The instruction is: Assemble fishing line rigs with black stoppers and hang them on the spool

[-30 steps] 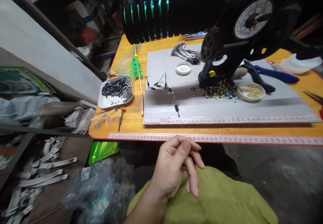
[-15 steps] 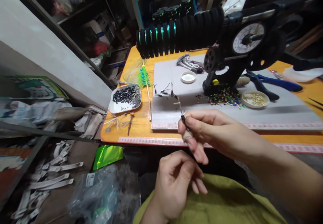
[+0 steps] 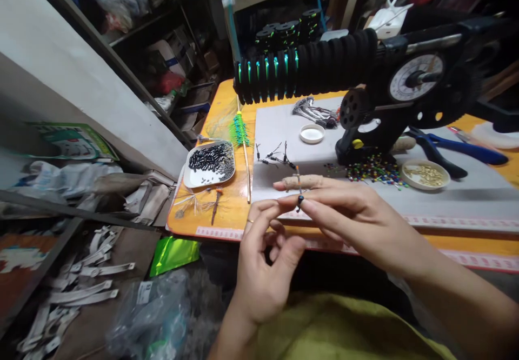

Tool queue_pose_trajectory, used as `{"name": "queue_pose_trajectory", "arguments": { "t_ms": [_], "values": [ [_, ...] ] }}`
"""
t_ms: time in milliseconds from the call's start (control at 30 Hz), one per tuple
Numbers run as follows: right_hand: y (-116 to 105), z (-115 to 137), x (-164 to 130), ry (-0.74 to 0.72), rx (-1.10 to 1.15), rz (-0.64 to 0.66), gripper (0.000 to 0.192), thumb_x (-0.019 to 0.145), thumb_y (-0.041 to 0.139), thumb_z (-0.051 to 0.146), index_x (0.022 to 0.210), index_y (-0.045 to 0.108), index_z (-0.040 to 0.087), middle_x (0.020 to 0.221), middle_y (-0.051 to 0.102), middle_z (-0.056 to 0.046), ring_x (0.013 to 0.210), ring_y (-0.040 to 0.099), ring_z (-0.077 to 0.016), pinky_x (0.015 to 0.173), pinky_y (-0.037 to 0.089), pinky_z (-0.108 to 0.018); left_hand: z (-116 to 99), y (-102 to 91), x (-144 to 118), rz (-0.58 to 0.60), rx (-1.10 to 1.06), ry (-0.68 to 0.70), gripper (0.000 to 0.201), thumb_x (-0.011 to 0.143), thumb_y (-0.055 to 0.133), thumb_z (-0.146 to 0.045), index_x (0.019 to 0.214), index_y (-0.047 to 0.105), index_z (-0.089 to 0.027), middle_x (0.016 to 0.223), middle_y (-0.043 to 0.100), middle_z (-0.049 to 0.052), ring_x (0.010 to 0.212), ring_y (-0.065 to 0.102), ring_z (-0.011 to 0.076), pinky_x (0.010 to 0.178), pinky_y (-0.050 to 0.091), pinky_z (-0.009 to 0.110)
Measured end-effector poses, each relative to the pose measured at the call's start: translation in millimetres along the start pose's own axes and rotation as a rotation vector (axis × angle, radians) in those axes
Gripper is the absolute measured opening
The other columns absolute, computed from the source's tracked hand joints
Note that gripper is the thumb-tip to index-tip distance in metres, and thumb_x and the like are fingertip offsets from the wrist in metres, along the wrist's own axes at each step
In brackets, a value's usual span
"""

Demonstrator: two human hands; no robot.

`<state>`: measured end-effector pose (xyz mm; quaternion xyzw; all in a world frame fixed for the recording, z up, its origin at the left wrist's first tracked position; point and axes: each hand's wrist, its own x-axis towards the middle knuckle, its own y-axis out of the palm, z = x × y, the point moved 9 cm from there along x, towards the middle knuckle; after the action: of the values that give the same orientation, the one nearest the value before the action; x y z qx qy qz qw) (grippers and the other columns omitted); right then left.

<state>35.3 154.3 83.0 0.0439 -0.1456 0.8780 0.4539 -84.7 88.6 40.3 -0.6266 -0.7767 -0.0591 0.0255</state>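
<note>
Pinching a small black bead [image 3: 299,202] on a thin wire, the right hand [image 3: 357,219] meets the left hand [image 3: 263,262], whose grip also closes on it, just above the near edge of the orange counter [image 3: 227,208], near a tray of black beads [image 3: 210,164].

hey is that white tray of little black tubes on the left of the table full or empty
Partly full. The white tray holds a heap of little black tubes toward its far side, while the near part shows bare white with a few strays.

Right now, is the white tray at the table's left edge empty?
No, the white tray holds a heap of small black tubes, beside a thin stick with green windings.
</note>
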Motion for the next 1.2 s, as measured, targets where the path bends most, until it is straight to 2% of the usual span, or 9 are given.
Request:
{"name": "queue_pose_trajectory", "arguments": {
  "t_ms": [133,233,300,533,667,833,933,1067,1200],
  "values": [
    [-4.0,13.2,1.2,-0.154,-0.198,-0.07,0.022,0.097,0.06,0.028,0.104,0.081,0.028,0.115,0.077,-0.005,0.121,0.066,-0.022,0.098,0.056,-0.031,-7.2,11.3,16.6,0.039,-0.134,0.024,0.017,0.095,0.066,-0.033,0.089,0.075,-0.02,0.092,0.069,0.004,0.093,0.065,0.0168,0.083,0.052,0.025],
    [-9.3,-13.1,2.9,0.094,0.171,-0.096,0.024,0.096,0.062,0.042,0.096,0.078,0.024,0.098,0.078,-0.007,0.078,0.075,-0.0181,0.061,0.061,-0.025,0.8,15.9,12.7,0.067,-0.122,-0.013,0.022,0.093,0.069,-0.032,0.077,0.071,-0.018,0.078,0.065,0.002,0.079,0.062,0.0147,0.075,0.049,0.024],
    [-1.4,-33.9,0.0,0.317,0.516,-0.064,0.029,0.092,0.065,0.05,0.092,0.071,0.022,0.076,0.074,-0.003,0.046,0.063,-0.0116,0.039,0.049,-0.019,11.7,18.4,1.8,0.104,-0.062,-0.063,0.026,0.094,0.067,-0.034,0.075,0.07,-0.017,0.075,0.066,0.003,0.075,0.06,0.0154,0.073,0.047,0.026],
    [30.0,-51.0,-11.4,0.499,0.783,0.141,0.039,0.089,0.07,0.054,0.086,0.06,0.017,0.063,0.063,0.002,0.039,0.051,-0.0036,0.039,0.039,-0.012,64.0,25.4,-41.8,0.259,0.051,-0.361,0.034,0.089,0.069,-0.044,0.074,0.075,-0.014,0.068,0.071,0.008,0.054,0.058,0.0142,0.052,0.043,0.024],
    [24.9,-61.2,-14.7,0.458,0.543,0.176,0.042,0.094,0.061,0.059,0.084,0.057,0.018,0.065,0.06,0.003,0.044,0.049,-0.0042,0.042,0.035,-0.014,46.6,14.0,-20.3,0.307,0.19,-0.309,0.04,0.099,0.055,-0.044,0.088,0.081,-0.016,0.077,0.075,0.009,0.043,0.047,0.0086,0.043,0.035,0.022],
    [-5.4,-49.0,-1.7,0.175,-0.185,0.039,0.036,0.102,0.049,0.049,0.086,0.063,0.02,0.071,0.066,-0.001,0.061,0.06,-0.0137,0.057,0.045,-0.025,-18.4,-21.8,62.4,-0.08,0.266,0.027,0.033,0.095,0.063,-0.039,0.123,0.074,-0.023,0.084,0.07,0.005,0.048,0.046,0.0073,0.045,0.037,0.02],
    [-14.1,-36.6,3.4,0.034,-0.468,-0.055,0.032,0.103,0.045,0.041,0.095,0.069,0.021,0.079,0.074,-0.003,0.068,0.068,-0.0178,0.061,0.047,-0.028,-32.2,-11.5,114.3,-0.092,0.177,0.093,0.041,0.096,0.062,-0.037,0.132,0.066,-0.018,0.07,0.061,-0.002,0.042,0.045,0.0059,0.042,0.037,0.02],
    [-14.2,-30.5,6.1,-0.067,-0.576,-0.072,0.028,0.102,0.045,0.034,0.096,0.069,0.022,0.08,0.077,-0.002,0.065,0.072,-0.0178,0.058,0.051,-0.028,-35.2,-0.7,158.7,-0.09,0.109,0.126,0.033,0.095,0.061,-0.036,0.115,0.069,-0.01,0.06,0.054,-0.006,0.035,0.042,0.0043,0.04,0.032,0.019],
    [-21.2,-32.9,5.8,-0.113,-0.686,-0.132,0.026,0.101,0.046,0.031,0.099,0.07,0.021,0.085,0.08,-0.004,0.07,0.076,-0.0202,0.061,0.055,-0.03,-44.4,-10.6,150.2,-0.188,0.122,0.265,0.02,0.09,0.07,-0.034,0.083,0.069,-0.015,0.069,0.057,-0.002,0.057,0.055,0.0089,0.056,0.043,0.022]
  ]
}}
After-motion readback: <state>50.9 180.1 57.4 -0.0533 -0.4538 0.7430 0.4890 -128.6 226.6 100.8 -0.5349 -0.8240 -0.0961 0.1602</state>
